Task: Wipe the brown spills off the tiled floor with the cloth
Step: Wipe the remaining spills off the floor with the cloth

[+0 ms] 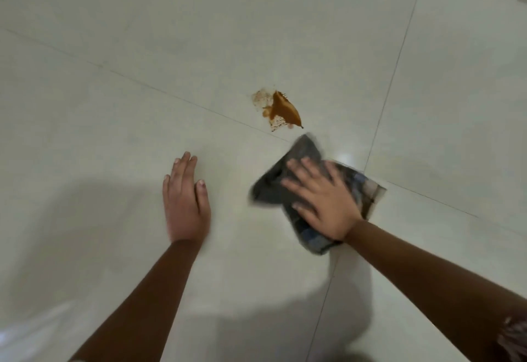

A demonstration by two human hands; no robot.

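Two bare forearms reach up from the bottom of the frame over the pale tiled floor (114, 105), and a big soft shadow falls across the tiles beneath them. Left of centre, the left hand (185, 202) is spread flat, fingers straight and close together, palm down on the bare tile or just above it; it holds nothing. To its right, the right hand (322, 196) lies open on the cloth (273, 188), fingers fanned out and pressing it to the floor rather than gripping it. The cloth is dark grey with a checked part showing at its lower right edge, and it sits bunched under the palm. Just beyond its far tip, near the middle of the frame, the brown spill (283, 111) lies beside a tile joint, thick in the middle, smeared thin at the edges, not touched by the cloth.
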